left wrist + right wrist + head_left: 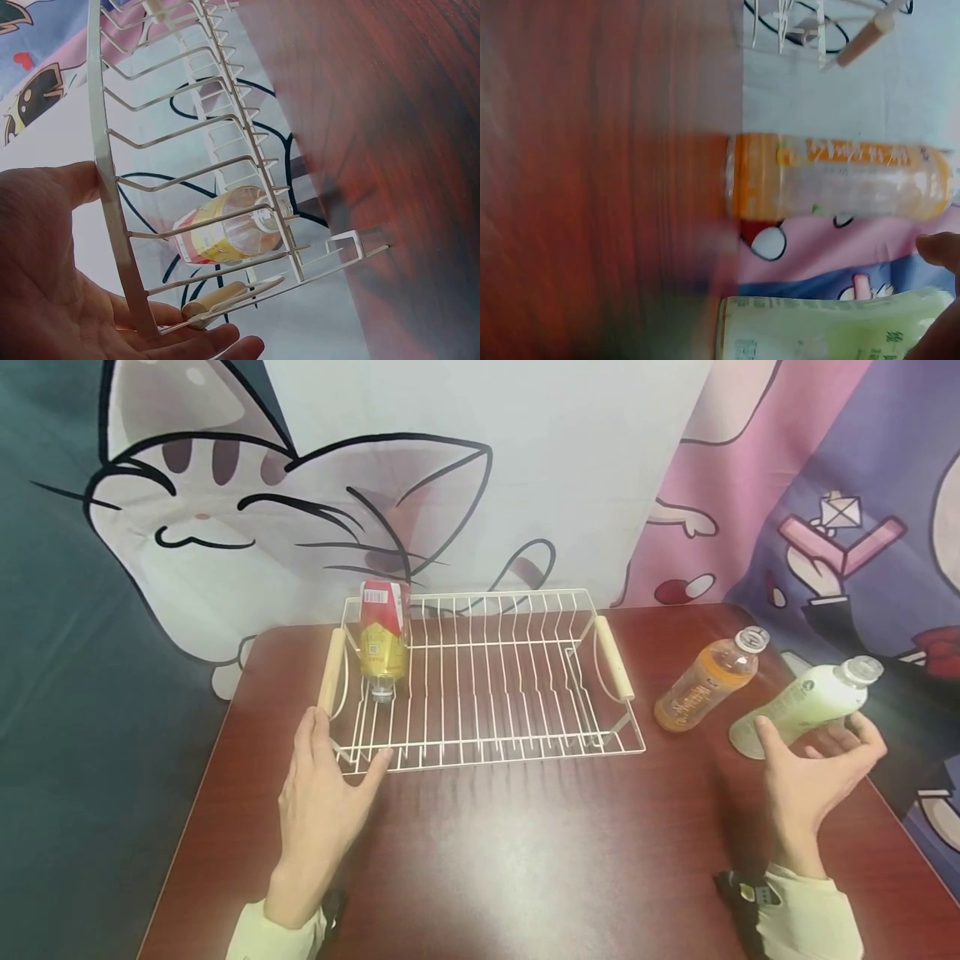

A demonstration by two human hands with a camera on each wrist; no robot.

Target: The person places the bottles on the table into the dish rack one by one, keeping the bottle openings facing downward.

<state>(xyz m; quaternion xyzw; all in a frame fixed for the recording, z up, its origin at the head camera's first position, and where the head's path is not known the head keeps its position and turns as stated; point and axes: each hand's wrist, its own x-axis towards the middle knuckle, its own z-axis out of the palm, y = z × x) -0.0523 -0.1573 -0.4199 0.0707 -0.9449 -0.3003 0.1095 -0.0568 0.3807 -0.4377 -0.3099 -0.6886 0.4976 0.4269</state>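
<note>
At the near left corner of a white wire dish rack point(480, 743), my left hand point(322, 793) grips the frame. In the left wrist view, its thumb presses the front rail point(112, 202) while the fingers reach past the corner near the wooden handle point(214, 300). My right hand point(817, 768) is around a pale green bottle point(802, 706) at the right of the table, thumb on one side and fingers on the other. In the right wrist view, the thumb point(941, 247) stands out straight, apart from the bottle's edge.
Inside the rack's left end, a red-and-yellow-labelled bottle point(384, 635) leans cap down. Between the rack and the green bottle stands an orange-labelled bottle point(701, 689). A cartoon-printed cloth point(562, 485) hangs behind the dark red table point(525, 860).
</note>
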